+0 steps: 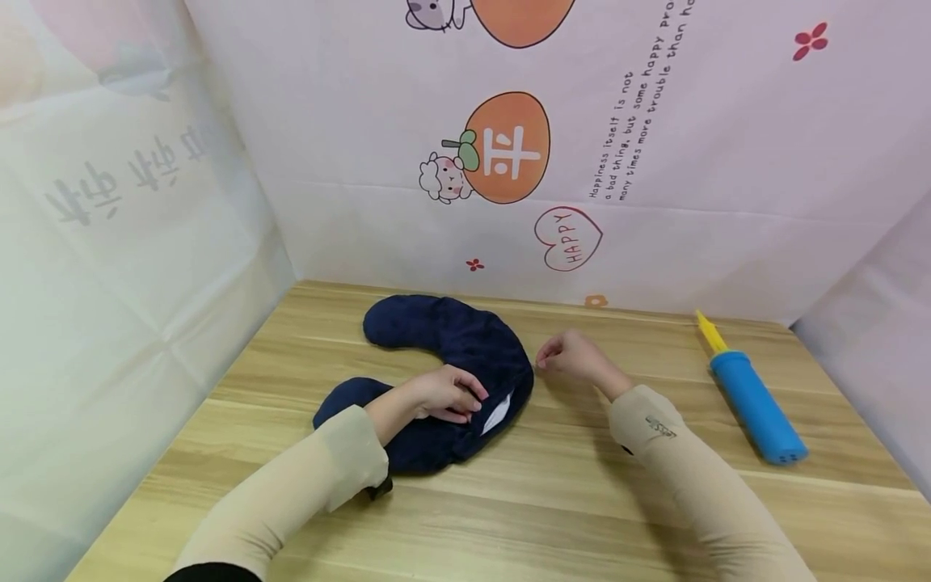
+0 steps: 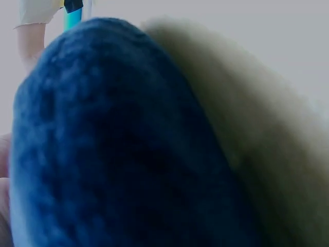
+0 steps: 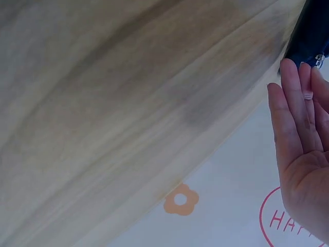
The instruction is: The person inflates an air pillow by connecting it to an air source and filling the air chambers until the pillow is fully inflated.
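Note:
A dark navy U-shaped neck pillow (image 1: 483, 335) lies on the wooden table, its curve towards the right. White filling (image 1: 498, 414) shows through a slit along its outer edge. My left hand (image 1: 445, 394) grips the fabric beside this slit with bent fingers. In the left wrist view one rounded arm of the pillow (image 2: 118, 134) hides most of that hand. At the pillow's right edge is my right hand (image 1: 578, 357), thumb and forefinger drawn together. The right wrist view has a silver zipper pull (image 3: 320, 60) at its fingertips, the other fingers straight.
On the right of the table (image 1: 567, 485) lies a blue hand pump (image 1: 760, 408) with a yellow nozzle (image 1: 709, 330). A white printed cloth (image 1: 349, 145) hangs behind the table's back edge, and pale cloth also stands at both sides.

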A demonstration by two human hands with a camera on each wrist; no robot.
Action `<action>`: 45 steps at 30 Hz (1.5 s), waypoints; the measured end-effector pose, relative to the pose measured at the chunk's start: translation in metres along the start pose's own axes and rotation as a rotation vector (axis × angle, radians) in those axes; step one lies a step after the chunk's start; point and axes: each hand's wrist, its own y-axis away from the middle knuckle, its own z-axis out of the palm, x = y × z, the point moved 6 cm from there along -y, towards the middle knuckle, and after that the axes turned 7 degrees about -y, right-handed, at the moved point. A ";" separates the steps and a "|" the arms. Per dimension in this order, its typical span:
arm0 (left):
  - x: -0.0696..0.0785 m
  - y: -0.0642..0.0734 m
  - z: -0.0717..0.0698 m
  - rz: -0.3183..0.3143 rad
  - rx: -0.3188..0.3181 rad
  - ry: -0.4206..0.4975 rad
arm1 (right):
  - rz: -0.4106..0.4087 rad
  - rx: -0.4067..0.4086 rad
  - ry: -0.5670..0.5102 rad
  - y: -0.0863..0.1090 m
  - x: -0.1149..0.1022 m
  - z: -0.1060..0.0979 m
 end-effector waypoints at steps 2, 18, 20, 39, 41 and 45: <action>-0.001 0.000 -0.001 0.000 -0.003 -0.004 | 0.004 0.014 0.007 -0.001 0.001 -0.001; -0.002 0.010 -0.004 0.005 -0.025 -0.031 | 0.032 0.081 0.035 -0.012 0.001 -0.001; -0.003 0.011 -0.004 0.002 -0.035 -0.036 | 0.027 0.093 0.044 -0.014 0.001 -0.001; -0.010 0.023 -0.006 0.003 -0.110 -0.113 | 0.010 0.129 0.069 -0.022 0.001 0.001; -0.010 0.025 -0.007 0.005 -0.112 -0.124 | -0.001 0.127 0.083 -0.023 0.000 0.001; -0.012 0.028 -0.006 0.006 -0.132 -0.145 | -0.022 0.139 0.099 -0.023 0.000 0.000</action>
